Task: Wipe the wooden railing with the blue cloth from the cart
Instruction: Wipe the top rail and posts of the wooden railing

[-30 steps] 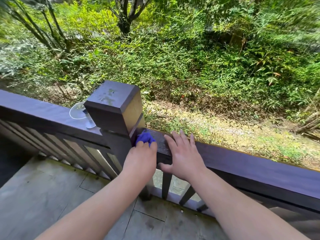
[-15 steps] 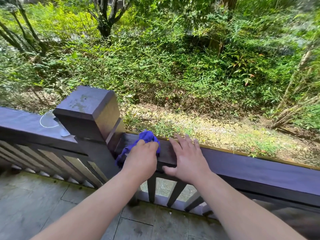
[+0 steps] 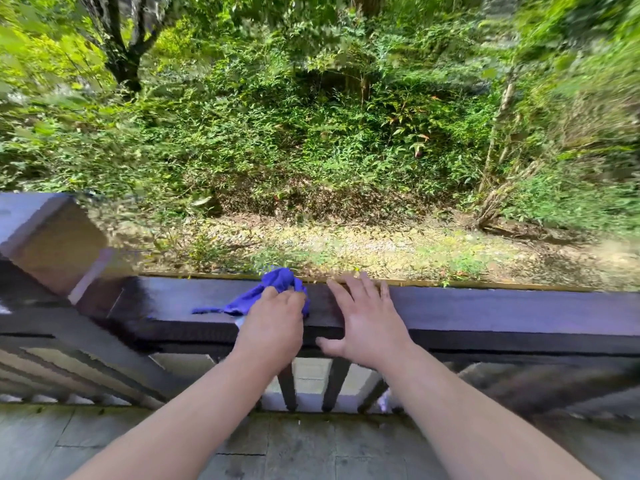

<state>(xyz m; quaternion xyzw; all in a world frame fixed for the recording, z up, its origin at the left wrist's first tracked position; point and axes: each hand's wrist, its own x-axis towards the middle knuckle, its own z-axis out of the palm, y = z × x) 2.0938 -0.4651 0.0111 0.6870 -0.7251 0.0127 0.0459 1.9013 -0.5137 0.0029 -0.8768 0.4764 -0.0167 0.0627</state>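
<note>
While the left hand (image 3: 273,327) grips the crumpled blue cloth (image 3: 273,280) on the dark wooden railing (image 3: 502,313) near the square post (image 3: 52,244), the right hand (image 3: 370,323) rests flat beyond; wiping seems barely begun.

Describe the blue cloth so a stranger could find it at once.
A dark wooden railing crosses the view in front of green bushes. On its flat top, the left hand grips a crumpled blue cloth. It is the only bright blue thing there.
</note>
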